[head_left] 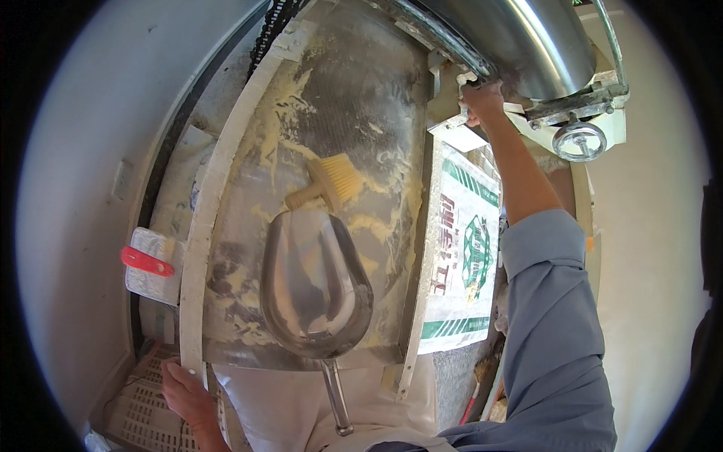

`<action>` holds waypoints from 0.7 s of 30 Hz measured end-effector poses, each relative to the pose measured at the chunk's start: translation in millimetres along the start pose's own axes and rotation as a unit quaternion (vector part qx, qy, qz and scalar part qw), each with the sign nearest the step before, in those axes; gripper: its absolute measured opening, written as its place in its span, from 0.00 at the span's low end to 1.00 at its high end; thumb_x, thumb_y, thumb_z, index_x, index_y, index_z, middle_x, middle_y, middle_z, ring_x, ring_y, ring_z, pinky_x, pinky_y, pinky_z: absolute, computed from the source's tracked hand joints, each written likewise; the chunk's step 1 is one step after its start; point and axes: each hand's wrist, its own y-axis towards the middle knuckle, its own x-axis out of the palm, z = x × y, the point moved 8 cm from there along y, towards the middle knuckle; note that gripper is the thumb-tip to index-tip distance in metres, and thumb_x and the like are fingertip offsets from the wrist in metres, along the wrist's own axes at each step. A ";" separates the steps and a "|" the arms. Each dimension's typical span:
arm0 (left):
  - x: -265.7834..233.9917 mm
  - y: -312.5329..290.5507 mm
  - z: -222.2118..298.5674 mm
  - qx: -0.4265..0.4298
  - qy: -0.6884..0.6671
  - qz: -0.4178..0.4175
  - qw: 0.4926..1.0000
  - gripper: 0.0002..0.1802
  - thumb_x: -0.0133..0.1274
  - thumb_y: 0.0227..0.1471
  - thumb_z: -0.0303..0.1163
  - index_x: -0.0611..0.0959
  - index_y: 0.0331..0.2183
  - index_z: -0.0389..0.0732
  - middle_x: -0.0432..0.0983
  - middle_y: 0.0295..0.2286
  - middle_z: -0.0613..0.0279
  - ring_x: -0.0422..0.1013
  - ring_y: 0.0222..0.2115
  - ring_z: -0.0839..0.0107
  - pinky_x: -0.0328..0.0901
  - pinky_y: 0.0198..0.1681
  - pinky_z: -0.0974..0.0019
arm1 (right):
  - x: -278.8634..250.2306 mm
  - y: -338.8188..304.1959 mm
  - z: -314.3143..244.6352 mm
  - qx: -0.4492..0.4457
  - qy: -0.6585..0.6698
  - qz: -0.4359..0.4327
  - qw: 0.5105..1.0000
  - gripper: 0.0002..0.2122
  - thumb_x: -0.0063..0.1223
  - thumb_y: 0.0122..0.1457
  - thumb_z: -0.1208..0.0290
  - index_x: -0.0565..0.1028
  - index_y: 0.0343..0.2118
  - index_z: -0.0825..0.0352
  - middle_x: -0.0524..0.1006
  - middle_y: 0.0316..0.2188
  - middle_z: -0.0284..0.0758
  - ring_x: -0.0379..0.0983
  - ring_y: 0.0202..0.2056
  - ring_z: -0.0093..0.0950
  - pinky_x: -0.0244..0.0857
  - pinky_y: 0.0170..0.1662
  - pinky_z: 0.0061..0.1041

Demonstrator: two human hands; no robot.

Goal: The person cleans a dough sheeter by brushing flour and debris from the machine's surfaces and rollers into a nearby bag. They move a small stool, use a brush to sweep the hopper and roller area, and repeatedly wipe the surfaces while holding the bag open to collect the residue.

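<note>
My right hand (483, 102) reaches far forward with its fingers closed at the underside of a machine, beside a steel cylinder (538, 45). What it grips there is hidden by the hand. My left hand (185, 395) is low on the left, its fingers curled round the near end of the pale side rail (197, 294) of a metal worktop (361, 98). Pale yellow, floury residue streaks this worktop. On it lie a wooden-handled brush (331, 184) with yellow bristles and a shiny metal scoop (316, 301), whose handle juts over the near edge towards me.
A handwheel (579, 140) sticks out below the cylinder. Right of the worktop stands a white sack (463, 256) with green printing. On the left, a red-handled scraper (151, 262) lies outside the rail, above a slotted plastic crate (139, 399). A wall (83, 151) closes the left side.
</note>
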 end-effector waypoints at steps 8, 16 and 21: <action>-2.9 -1.7 6.2 0.031 -0.028 0.005 0.999 0.19 0.32 0.59 0.39 0.74 0.28 0.37 0.72 0.23 0.48 0.68 0.25 0.46 0.59 0.28 0.50 | 5.3 -29.3 1.6 -0.033 -0.181 0.012 0.983 0.42 0.48 0.50 0.61 0.38 0.61 0.72 0.78 0.30 0.47 0.77 0.30 0.40 0.72 0.34 0.36; -2.5 -0.9 6.8 0.025 -0.019 -0.003 0.999 0.19 0.33 0.59 0.38 0.75 0.28 0.36 0.72 0.22 0.47 0.69 0.25 0.46 0.60 0.28 0.50 | 3.5 -57.3 -17.8 -0.184 -0.207 0.111 0.954 0.39 0.47 0.50 0.59 0.45 0.59 0.78 0.76 0.32 0.53 0.74 0.37 0.48 0.66 0.44 0.42; -1.4 -2.1 3.2 0.016 -0.021 0.000 1.000 0.19 0.33 0.59 0.38 0.75 0.28 0.36 0.72 0.22 0.47 0.69 0.25 0.46 0.60 0.27 0.50 | -17.0 -37.6 3.5 -0.050 -0.056 0.071 0.995 0.40 0.50 0.47 0.64 0.43 0.60 0.76 0.77 0.29 0.51 0.77 0.25 0.41 0.70 0.24 0.35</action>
